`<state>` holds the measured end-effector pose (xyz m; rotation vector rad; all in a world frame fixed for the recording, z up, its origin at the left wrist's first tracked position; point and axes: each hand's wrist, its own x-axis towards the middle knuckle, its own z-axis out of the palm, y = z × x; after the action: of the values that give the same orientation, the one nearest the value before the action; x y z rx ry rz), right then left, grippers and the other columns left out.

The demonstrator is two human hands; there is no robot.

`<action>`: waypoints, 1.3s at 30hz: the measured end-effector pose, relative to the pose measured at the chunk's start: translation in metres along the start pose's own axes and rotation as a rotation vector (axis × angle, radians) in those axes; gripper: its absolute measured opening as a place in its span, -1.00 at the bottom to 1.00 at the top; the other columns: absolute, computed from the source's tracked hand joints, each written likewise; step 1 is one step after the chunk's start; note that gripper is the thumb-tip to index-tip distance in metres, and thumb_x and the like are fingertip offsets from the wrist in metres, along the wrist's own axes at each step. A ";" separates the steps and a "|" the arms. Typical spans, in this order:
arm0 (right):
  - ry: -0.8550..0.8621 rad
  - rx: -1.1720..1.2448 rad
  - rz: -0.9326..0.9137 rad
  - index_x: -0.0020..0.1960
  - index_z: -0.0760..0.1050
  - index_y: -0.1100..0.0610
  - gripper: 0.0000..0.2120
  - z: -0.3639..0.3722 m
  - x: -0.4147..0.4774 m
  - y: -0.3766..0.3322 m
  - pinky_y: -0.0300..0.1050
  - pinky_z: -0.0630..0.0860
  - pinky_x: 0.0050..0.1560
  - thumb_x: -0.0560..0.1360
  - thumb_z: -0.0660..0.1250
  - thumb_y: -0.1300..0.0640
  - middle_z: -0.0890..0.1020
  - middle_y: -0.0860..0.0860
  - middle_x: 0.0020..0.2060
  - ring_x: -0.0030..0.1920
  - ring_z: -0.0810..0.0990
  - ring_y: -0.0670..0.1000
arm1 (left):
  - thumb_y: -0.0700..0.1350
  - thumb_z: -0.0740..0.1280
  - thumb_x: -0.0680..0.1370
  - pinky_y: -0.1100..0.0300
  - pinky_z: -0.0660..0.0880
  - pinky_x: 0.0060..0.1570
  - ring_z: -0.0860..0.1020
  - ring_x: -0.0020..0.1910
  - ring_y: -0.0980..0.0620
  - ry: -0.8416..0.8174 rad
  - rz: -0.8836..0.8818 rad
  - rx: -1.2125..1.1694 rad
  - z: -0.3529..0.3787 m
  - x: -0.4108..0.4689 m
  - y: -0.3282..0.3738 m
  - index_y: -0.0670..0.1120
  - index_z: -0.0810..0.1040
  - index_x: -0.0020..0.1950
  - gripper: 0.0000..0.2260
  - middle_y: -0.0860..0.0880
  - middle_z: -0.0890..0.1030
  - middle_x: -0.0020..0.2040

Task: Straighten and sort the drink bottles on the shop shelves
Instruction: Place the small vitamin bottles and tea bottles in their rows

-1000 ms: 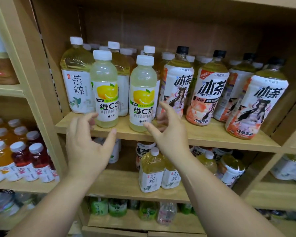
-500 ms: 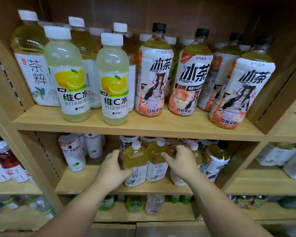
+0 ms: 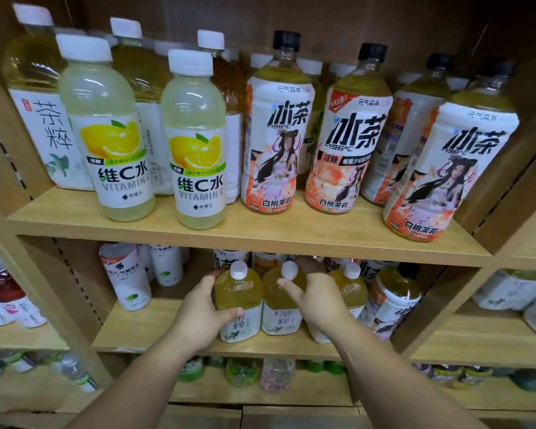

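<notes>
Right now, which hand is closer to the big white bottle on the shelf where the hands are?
Left. The left hand grips a yellow tea bottle just right of the white bottle; the right hand holds the next tea bottle, farther right.

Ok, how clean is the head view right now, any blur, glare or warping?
Head view: wide-angle warp skews the upper shelf and leans the rightmost iced-tea bottle; Vitamin C labels read sharp; the left hand and right hand grip tea bottles in shadow; bottom-row bottles are blurred.
</notes>
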<state>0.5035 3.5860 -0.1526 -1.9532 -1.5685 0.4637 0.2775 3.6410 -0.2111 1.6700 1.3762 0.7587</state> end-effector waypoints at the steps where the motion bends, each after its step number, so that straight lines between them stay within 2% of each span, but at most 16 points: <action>1: -0.008 0.004 0.027 0.13 0.51 0.07 -0.71 0.003 -0.003 0.001 0.00 0.49 -0.14 0.59 0.37 -0.14 0.60 0.07 -0.13 -0.15 0.59 0.11 | -0.07 0.67 0.34 0.00 0.56 0.27 0.61 0.21 0.09 -0.001 0.007 -0.023 0.000 -0.003 0.000 0.18 0.37 0.42 -0.24 0.12 0.63 0.22; 3: 0.009 0.015 0.046 0.07 0.49 0.16 -0.65 0.008 -0.012 0.004 0.01 0.50 -0.13 0.61 0.34 -0.14 0.59 0.10 -0.14 -0.14 0.56 0.10 | -0.13 0.65 0.36 0.05 0.57 0.23 0.63 0.15 0.17 -0.006 0.018 -0.063 -0.001 -0.010 -0.002 0.25 0.41 0.26 -0.37 0.18 0.64 0.15; 5: 0.060 0.038 0.014 0.03 0.44 0.10 -0.75 0.011 -0.024 0.005 -0.10 0.42 -0.22 0.62 0.35 -0.09 0.51 -0.01 -0.17 -0.16 0.48 0.01 | -0.21 0.63 0.39 0.12 0.61 0.15 0.66 0.05 0.23 -0.010 0.026 -0.103 -0.002 -0.018 -0.003 0.26 0.44 0.15 -0.44 0.22 0.68 0.05; 7: 0.115 0.105 -0.015 0.05 0.43 0.00 -0.85 0.014 -0.037 0.007 -0.09 0.43 -0.21 0.62 0.37 -0.02 0.53 -0.07 -0.16 -0.15 0.50 -0.02 | -0.27 0.62 0.39 0.10 0.63 0.13 0.68 0.05 0.19 -0.015 0.025 -0.161 -0.005 -0.025 -0.006 0.25 0.47 0.22 -0.40 0.21 0.70 0.04; 10: 0.201 0.172 -0.003 0.12 0.46 -0.09 -0.88 0.015 -0.057 0.007 -0.02 0.51 -0.12 0.62 0.37 0.01 0.61 -0.10 -0.12 -0.12 0.57 -0.02 | -0.27 0.64 0.35 0.06 0.64 0.13 0.68 0.09 0.16 -0.031 0.022 -0.208 -0.013 -0.032 -0.014 0.09 0.48 0.39 -0.31 0.16 0.68 0.11; 14: 0.292 0.206 0.031 0.11 0.47 -0.10 -0.89 0.014 -0.078 0.008 -0.16 0.44 -0.21 0.61 0.37 -0.01 0.60 -0.10 -0.17 -0.23 0.53 -0.14 | -0.31 0.67 0.28 0.23 0.61 -0.03 0.66 0.03 0.21 -0.031 0.038 -0.232 -0.018 -0.042 -0.015 0.08 0.54 0.27 -0.34 0.12 0.69 0.04; 17: 0.349 0.265 0.066 0.14 0.51 -0.03 -0.87 0.008 -0.093 0.011 -0.19 0.49 -0.09 0.62 0.36 0.00 0.62 -0.12 -0.10 -0.07 0.56 -0.17 | -0.28 0.70 0.23 0.18 0.62 0.06 0.64 0.01 0.30 -0.043 0.070 -0.240 -0.016 -0.050 -0.010 0.09 0.58 0.23 -0.34 0.12 0.69 0.06; 21: 0.441 0.298 0.065 0.12 0.52 -0.03 -0.91 -0.011 -0.112 0.014 -0.28 0.46 -0.09 0.62 0.35 0.04 0.63 -0.14 -0.05 -0.01 0.57 -0.17 | -0.32 0.69 0.23 0.37 0.60 -0.11 0.62 0.00 0.39 -0.069 0.118 -0.292 -0.007 -0.065 0.011 0.20 0.55 0.15 -0.34 0.15 0.67 0.07; 23: 0.476 0.313 0.080 0.10 0.51 -0.09 -0.94 -0.023 -0.121 0.018 -0.20 0.49 -0.08 0.63 0.33 0.03 0.63 -0.14 -0.07 -0.03 0.57 -0.14 | -0.27 0.70 0.21 0.33 0.58 -0.03 0.61 0.06 0.37 -0.079 0.149 -0.307 -0.001 -0.070 0.024 0.20 0.56 0.20 -0.32 0.17 0.67 0.11; 25: 0.507 0.335 0.085 0.12 0.50 -0.14 -0.90 -0.036 -0.131 0.025 -0.20 0.51 -0.03 0.64 0.32 0.04 0.64 -0.14 -0.03 0.01 0.58 -0.16 | -0.20 0.72 0.19 0.15 0.56 0.14 0.60 0.16 0.28 -0.092 0.185 -0.304 0.005 -0.075 0.040 0.23 0.58 0.22 -0.30 0.20 0.67 0.14; 27: 0.536 0.336 0.096 0.20 0.51 -0.09 -0.84 -0.052 -0.140 0.035 -0.32 0.46 -0.03 0.63 0.32 0.05 0.63 -0.16 0.02 0.05 0.57 -0.22 | -0.17 0.73 0.18 0.06 0.54 0.19 0.59 0.20 0.21 -0.103 0.217 -0.301 0.014 -0.081 0.060 0.29 0.58 0.18 -0.31 0.24 0.68 0.13; 29: 0.558 0.339 0.102 0.20 0.50 -0.07 -0.84 -0.070 -0.150 0.047 -0.42 0.43 -0.10 0.63 0.32 0.06 0.63 -0.16 -0.01 0.02 0.56 -0.25 | -0.15 0.73 0.18 0.07 0.51 0.19 0.58 0.20 0.22 -0.120 0.255 -0.296 0.025 -0.089 0.083 0.32 0.58 0.14 -0.33 0.34 0.66 0.11; 31: 0.576 0.357 0.110 0.19 0.51 -0.08 -0.85 -0.089 -0.160 0.061 -0.37 0.46 -0.11 0.63 0.32 0.05 0.64 -0.17 -0.04 0.00 0.57 -0.24 | -0.16 0.72 0.18 0.08 0.50 0.20 0.58 0.18 0.25 -0.138 0.276 -0.292 0.040 -0.097 0.106 0.32 0.58 0.13 -0.34 0.39 0.65 0.09; 36: 0.664 0.406 0.134 0.19 0.54 -0.09 -0.80 -0.143 -0.183 0.111 0.04 0.62 0.02 0.59 0.30 -0.08 0.68 -0.15 -0.04 -0.01 0.64 -0.16 | -0.22 0.72 0.17 0.07 0.56 0.15 0.64 0.07 0.28 -0.169 0.292 -0.312 0.095 -0.122 0.161 0.29 0.61 0.09 -0.36 0.34 0.68 0.06; 39: 0.708 0.436 0.121 0.10 0.55 -0.12 -0.90 -0.186 -0.198 0.145 0.08 0.61 0.01 0.60 0.32 -0.04 0.65 -0.22 -0.07 -0.05 0.63 -0.14 | -0.24 0.72 0.15 0.07 0.59 0.12 0.66 0.03 0.29 -0.175 0.283 -0.295 0.133 -0.135 0.195 0.17 0.63 0.15 -0.34 0.29 0.71 0.03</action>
<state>0.6770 3.3334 -0.1196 -1.6173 -0.8226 0.1127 0.4545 3.4679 -0.0971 1.6665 0.8703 0.9031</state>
